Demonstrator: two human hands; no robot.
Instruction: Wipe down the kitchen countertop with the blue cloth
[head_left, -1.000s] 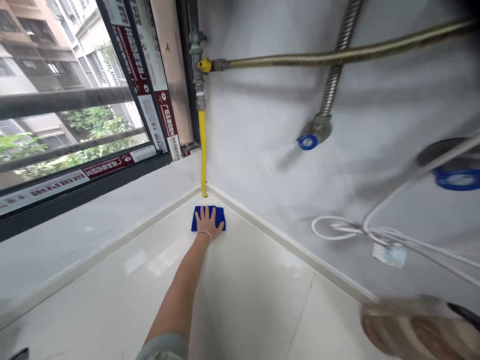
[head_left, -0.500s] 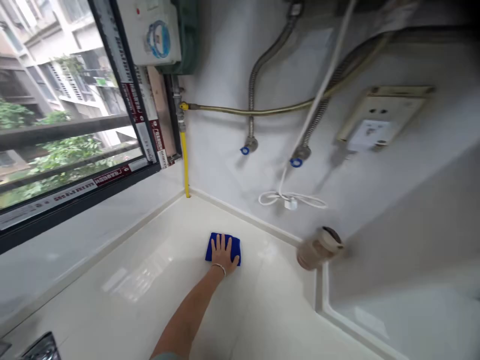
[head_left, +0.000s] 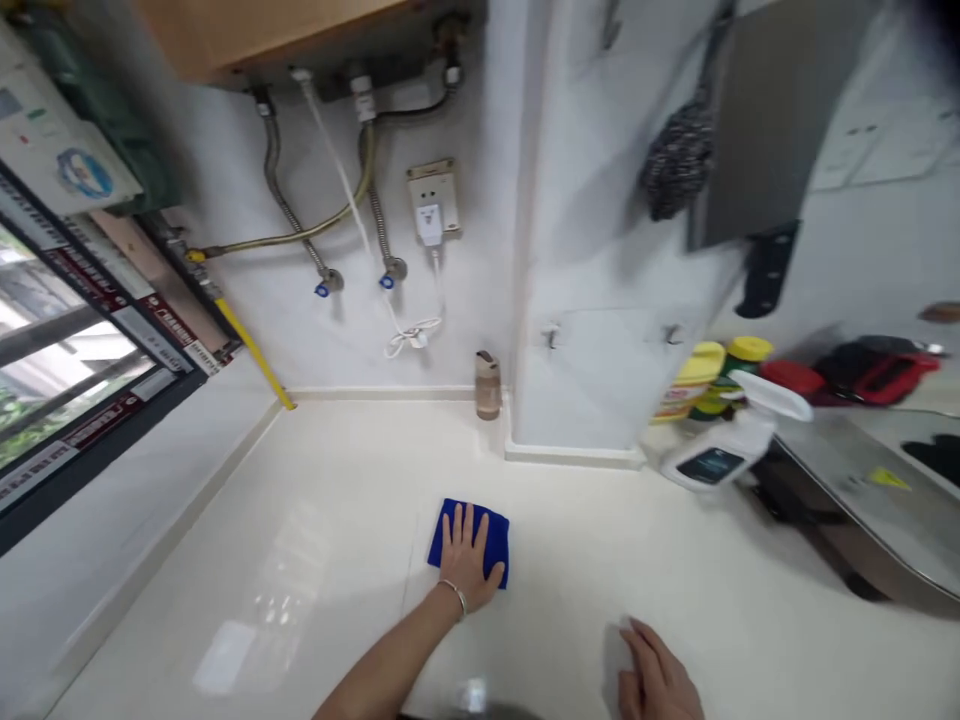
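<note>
My left hand point(head_left: 469, 565) lies flat on a folded blue cloth point(head_left: 496, 545), fingers spread, pressing it against the white countertop point(head_left: 360, 500). A bracelet point(head_left: 454, 597) circles that wrist. At the bottom edge, right of the cloth, my right hand point(head_left: 658, 675) hovers over or rests on the counter; which, I cannot tell. Its fingers are loosely bent, the thumb sits apart from them, and nothing shows in it. Part of this hand is cut off by the frame.
A brown-tinted bottle point(head_left: 488, 388) stands in the back corner by a wall pillar point(head_left: 592, 390). On the right are a white spray bottle point(head_left: 724, 440), yellow-capped containers point(head_left: 694, 375) and a gas stove point(head_left: 862, 500). A cleaver point(head_left: 772, 130) and a scrubber point(head_left: 679, 160) hang above. A yellow pipe point(head_left: 255, 350) meets the counter at left.
The view has swung right, bringing the pillar, stove and spray bottle into sight. My left hand and the cloth have moved away from the window corner. My right hand has come into view.
</note>
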